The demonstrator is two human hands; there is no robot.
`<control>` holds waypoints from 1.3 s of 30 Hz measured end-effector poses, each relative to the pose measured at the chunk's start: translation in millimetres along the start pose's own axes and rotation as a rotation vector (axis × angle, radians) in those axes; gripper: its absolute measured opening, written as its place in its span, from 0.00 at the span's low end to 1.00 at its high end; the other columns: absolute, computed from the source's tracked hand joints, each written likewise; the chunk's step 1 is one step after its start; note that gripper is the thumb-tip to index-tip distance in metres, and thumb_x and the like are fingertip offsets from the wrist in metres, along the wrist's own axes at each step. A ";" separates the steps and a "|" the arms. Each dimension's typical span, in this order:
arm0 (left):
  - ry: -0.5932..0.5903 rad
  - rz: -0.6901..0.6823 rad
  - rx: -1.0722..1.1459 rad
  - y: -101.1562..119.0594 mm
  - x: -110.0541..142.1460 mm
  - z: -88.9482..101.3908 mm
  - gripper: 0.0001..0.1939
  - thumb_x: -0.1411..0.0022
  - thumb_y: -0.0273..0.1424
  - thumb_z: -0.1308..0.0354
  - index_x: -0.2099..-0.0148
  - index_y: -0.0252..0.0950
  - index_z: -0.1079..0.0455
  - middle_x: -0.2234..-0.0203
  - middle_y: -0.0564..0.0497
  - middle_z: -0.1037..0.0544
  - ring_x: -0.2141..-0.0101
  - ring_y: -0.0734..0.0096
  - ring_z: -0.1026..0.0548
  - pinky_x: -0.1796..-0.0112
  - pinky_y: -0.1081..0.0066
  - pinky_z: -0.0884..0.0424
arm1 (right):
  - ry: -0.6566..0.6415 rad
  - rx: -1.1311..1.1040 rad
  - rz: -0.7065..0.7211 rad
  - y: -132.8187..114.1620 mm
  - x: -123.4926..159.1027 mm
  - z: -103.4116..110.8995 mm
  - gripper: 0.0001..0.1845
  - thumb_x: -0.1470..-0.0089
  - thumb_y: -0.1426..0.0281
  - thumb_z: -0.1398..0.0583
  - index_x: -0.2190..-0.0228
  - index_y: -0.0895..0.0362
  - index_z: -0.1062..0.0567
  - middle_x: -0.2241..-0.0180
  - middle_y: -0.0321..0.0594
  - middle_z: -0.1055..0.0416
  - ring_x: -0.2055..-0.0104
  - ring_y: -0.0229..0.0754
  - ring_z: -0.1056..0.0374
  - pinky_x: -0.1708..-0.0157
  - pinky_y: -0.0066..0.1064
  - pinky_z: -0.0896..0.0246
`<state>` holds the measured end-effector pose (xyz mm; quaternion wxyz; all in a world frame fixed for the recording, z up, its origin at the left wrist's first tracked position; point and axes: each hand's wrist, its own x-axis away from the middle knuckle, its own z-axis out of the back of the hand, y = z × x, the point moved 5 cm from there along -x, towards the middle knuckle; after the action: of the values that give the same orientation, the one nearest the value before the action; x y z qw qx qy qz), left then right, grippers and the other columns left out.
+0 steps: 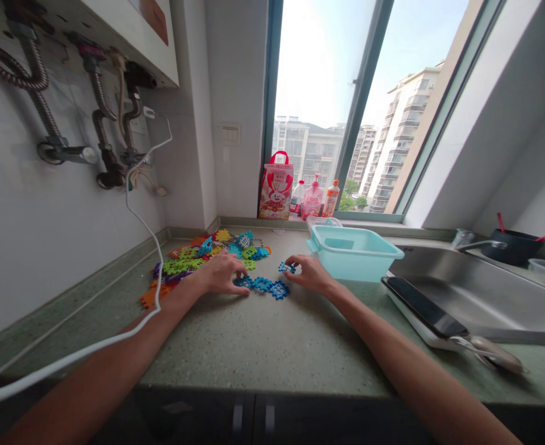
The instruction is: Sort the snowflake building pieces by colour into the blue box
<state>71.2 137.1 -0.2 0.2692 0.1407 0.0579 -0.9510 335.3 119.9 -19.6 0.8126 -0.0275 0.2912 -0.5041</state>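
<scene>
Left hand [223, 272], near the middle of the frame, curves its thumb and fingers around the left end of a row of blue pieces [262, 284]; I cannot tell whether the fingertips press on it. Right hand [312, 273], just right of centre, has thumb and forefinger pinched on a separate blue piece [284, 267], held just above the row's right end.

Three pieces make up the row, strung in a shallow line across the centre. Each is a small plate with toothed, gear-like edges. The rightmost shows its face best: rich blue, a cross of bars dividing it into little square windows. The pinched piece has a similar openwork look, though fingers hide part of it.

Left of centre lies a loose heap of similar pieces [184, 266] in lime green, orange, yellow, purple and turquoise, overlapping at all angles. Right of centre, a pale turquoise tub [356, 253] stands on the speckled counter [263, 346].
</scene>
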 end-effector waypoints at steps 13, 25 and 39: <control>-0.007 -0.004 0.042 2.4 -1.7 -3.5 0.18 0.40 0.46 0.32 0.53 0.43 0.17 0.60 0.49 0.16 0.57 0.59 0.21 0.54 0.65 0.32 | -0.339 -0.144 0.196 -37.6 9.0 -7.6 0.18 0.53 0.71 0.32 0.57 0.55 0.19 0.59 0.40 0.22 0.58 0.45 0.27 0.57 0.33 0.33; 0.006 0.031 0.051 0.1 -0.8 -3.6 0.18 0.39 0.47 0.33 0.52 0.43 0.17 0.60 0.49 0.16 0.57 0.59 0.21 0.53 0.64 0.30 | -0.365 -0.165 0.072 -25.1 10.2 6.0 0.20 0.54 0.70 0.32 0.56 0.54 0.20 0.62 0.38 0.19 0.62 0.43 0.25 0.60 0.31 0.32; 0.022 -0.005 0.125 7.8 -4.6 -9.4 0.17 0.40 0.45 0.33 0.52 0.43 0.17 0.61 0.48 0.17 0.59 0.61 0.21 0.55 0.67 0.28 | 0.004 -0.033 0.135 -48.4 2.8 -10.4 0.15 0.45 0.63 0.30 0.55 0.52 0.20 0.57 0.42 0.21 0.55 0.47 0.26 0.52 0.38 0.32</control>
<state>81.2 134.5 -8.0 0.2569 0.1674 0.0019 -0.9518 292.1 96.4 -13.1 0.8434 -0.0201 0.3025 -0.4435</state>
